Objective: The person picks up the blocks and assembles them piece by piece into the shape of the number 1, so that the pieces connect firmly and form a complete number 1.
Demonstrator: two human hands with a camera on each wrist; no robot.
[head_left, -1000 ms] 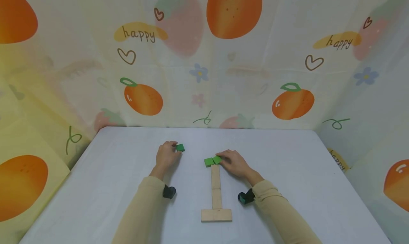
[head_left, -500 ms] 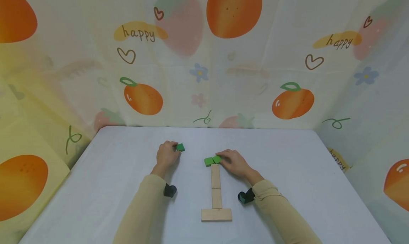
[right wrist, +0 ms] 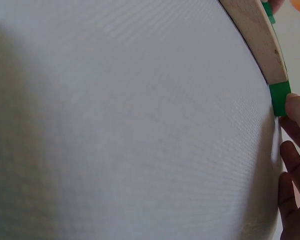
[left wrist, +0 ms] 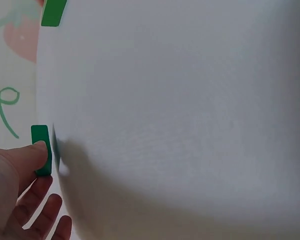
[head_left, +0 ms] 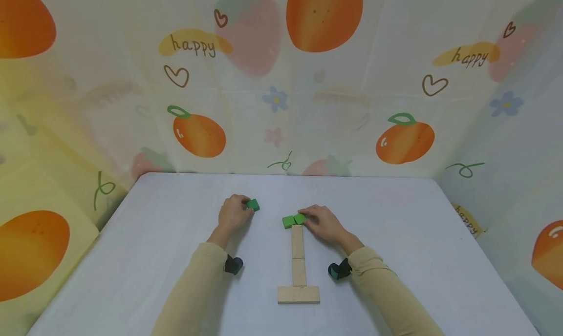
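My left hand [head_left: 232, 212] pinches a dark green block [head_left: 253, 205] between thumb and fingers, left of the wooden shape; its green face [left wrist: 42, 133] shows beside the thumb in the left wrist view. My right hand [head_left: 324, 223] pinches a lighter green block [head_left: 299, 219], set at an angle at the far end of a wooden column. Beside that one, to its left, lies another light green block [head_left: 288, 222]. The column is two plain wooden blocks laid end to end, a far one [head_left: 297, 241] and a near one [head_left: 299, 272], above a crosswise wooden block [head_left: 298, 295].
A white-covered table [head_left: 396, 267] lies under everything. Behind it hangs a fruit-print cloth [head_left: 246, 145], which also covers both sides. Dark wrist cameras [head_left: 234, 264] sit at both sleeve cuffs.
My left hand has shifted slightly to the right with its green block. My right hand and the block it pinches stay in place, and the wooden blocks have not moved.
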